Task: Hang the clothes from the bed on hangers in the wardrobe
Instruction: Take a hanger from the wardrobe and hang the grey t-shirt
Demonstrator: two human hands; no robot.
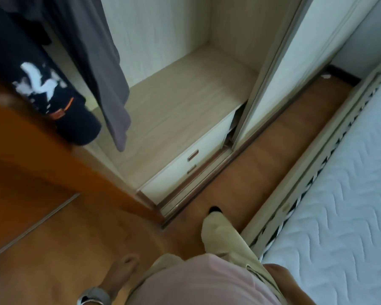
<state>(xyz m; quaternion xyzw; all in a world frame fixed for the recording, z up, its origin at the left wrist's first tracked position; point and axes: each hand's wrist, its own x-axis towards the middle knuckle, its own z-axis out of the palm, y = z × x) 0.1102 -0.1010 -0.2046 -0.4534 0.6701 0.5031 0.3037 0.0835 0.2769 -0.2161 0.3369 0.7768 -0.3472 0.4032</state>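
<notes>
The wardrobe (185,102) stands open in front of me. Inside it, at the upper left, hang a dark navy garment (31,69) with a white print and a grey garment (97,51). The bed (339,216) lies to my right with a bare white quilted mattress and no clothes on the part I see. My left hand (121,274) hangs at my side at the bottom left, fingers loose and holding nothing, with a watch on its wrist. Only part of my right arm (282,280) shows at the bottom right; its hand is out of frame.
A brown wooden door (31,161) stands at the left beside the wardrobe. Two white drawers (185,164) sit under the wardrobe's shelf, and a white sliding door (284,73) covers its right half. A narrow strip of wooden floor (262,155) runs between wardrobe and bed.
</notes>
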